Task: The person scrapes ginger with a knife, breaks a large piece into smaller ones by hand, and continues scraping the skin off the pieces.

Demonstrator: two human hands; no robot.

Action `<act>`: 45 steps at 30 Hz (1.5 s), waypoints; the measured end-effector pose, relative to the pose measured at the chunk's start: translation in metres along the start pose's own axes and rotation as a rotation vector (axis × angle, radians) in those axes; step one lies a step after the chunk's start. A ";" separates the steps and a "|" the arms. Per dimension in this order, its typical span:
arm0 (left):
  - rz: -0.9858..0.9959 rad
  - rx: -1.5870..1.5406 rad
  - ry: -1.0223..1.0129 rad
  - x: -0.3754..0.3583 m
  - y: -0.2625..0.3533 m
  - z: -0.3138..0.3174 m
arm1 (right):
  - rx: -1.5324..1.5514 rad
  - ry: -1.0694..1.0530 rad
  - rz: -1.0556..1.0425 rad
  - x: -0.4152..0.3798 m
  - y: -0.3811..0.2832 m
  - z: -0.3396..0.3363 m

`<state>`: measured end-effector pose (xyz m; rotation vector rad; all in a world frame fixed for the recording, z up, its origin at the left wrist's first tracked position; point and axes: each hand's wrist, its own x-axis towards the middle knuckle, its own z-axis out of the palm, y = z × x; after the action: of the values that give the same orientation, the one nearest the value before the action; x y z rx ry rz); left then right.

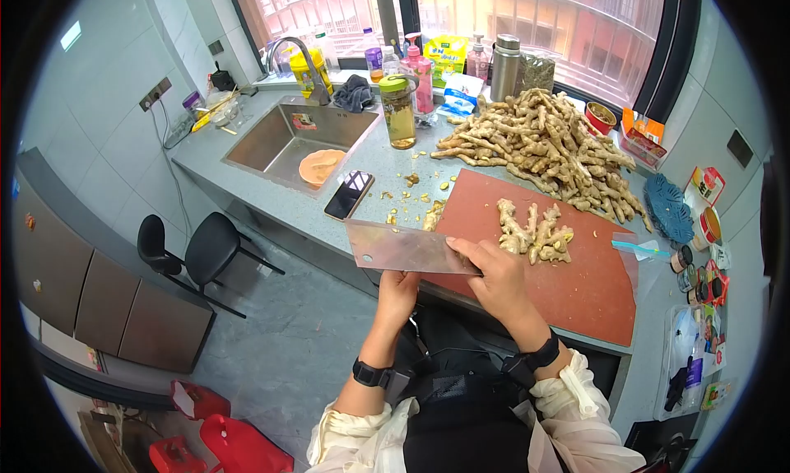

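A wide-bladed cleaver [403, 248] is in my right hand [498, 279], which is closed at its handle end with the thumb along the blade. The blade points left over the counter's front edge. My left hand [398, 290] is just below the blade, its fingers hidden behind it, so I cannot see whether it holds anything. Several ginger pieces [539, 234] lie on the reddish-brown cutting board [568, 296], to the right of the cleaver. A large heap of ginger roots [551, 148] is piled behind the board.
Ginger scraps [411, 200] and a phone [350, 195] lie left of the board. A green-lidded bottle [399, 115] stands by the sink [271, 148], which holds an orange bowl [321, 167]. Jars [681, 259] line the right side. A black chair [216, 246] stands on the floor.
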<state>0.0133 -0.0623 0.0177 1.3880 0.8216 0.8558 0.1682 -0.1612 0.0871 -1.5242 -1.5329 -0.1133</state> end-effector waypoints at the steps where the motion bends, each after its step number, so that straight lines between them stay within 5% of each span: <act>1: 0.011 -0.012 0.013 -0.001 -0.001 0.000 | -0.034 -0.003 -0.022 0.000 0.000 0.000; 5: 0.153 -0.040 0.064 -0.001 0.000 0.002 | -0.063 -0.007 -0.034 -0.001 0.001 0.003; 20: 0.150 0.029 0.220 0.001 -0.009 -0.018 | -0.219 -0.043 -0.037 0.000 0.020 0.028; 26: -0.075 -0.194 0.120 -0.007 0.014 -0.020 | 0.192 0.002 0.037 -0.005 0.033 0.047; 28: -0.063 -0.249 0.127 -0.006 0.013 -0.019 | 0.621 -0.161 0.601 -0.003 0.023 0.039; 45: 0.023 -0.177 -0.060 -0.006 0.017 -0.028 | 0.834 -0.068 0.636 0.003 0.036 0.044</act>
<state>-0.0147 -0.0548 0.0344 1.2628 0.6686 0.8794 0.1756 -0.1228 0.0457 -1.2337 -0.8779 0.8450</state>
